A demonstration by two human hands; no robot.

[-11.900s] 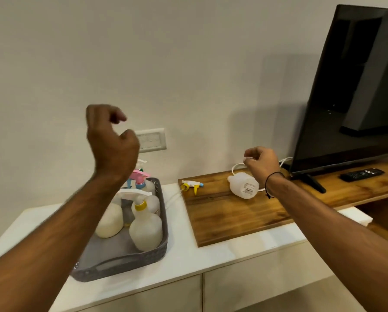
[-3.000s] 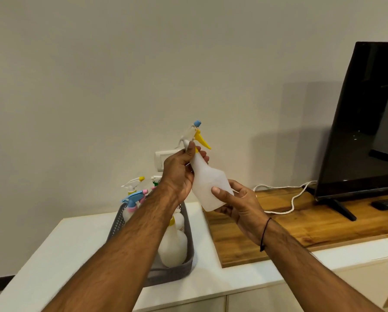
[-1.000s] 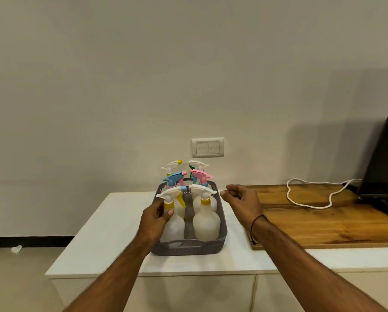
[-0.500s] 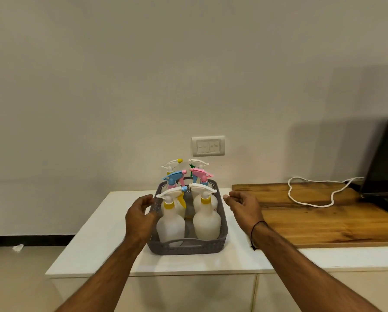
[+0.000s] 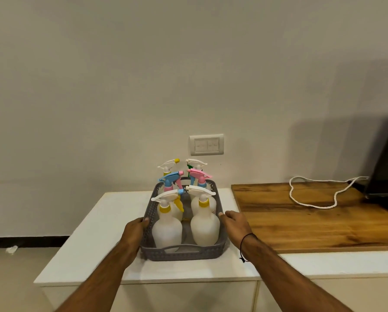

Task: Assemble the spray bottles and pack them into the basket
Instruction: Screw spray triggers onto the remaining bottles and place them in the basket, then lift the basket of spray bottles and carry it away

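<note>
Basket (image 5: 181,253), grey, perforated, sits on the white counter (image 5: 103,233) between my two hands. Count inside: six spray bottles, upright, in three rows of two. Front pair, level with my hands: left front bottle (image 5: 167,230) and right front bottle (image 5: 204,226), both with white triggers and yellow collars. Beyond my fingertips: blue sprayer (image 5: 170,180), pink sprayer (image 5: 198,175), then two white ones at the far end. No readable label or brand.

Left hand (image 5: 133,231) grips the basket's left rim, fingers curled over it. Right hand (image 5: 234,222) lies against the right rim, fingers nearly straight, thumb touching it. Right of the right hand: wooden board (image 5: 301,221) with one white cord (image 5: 312,194).
</note>
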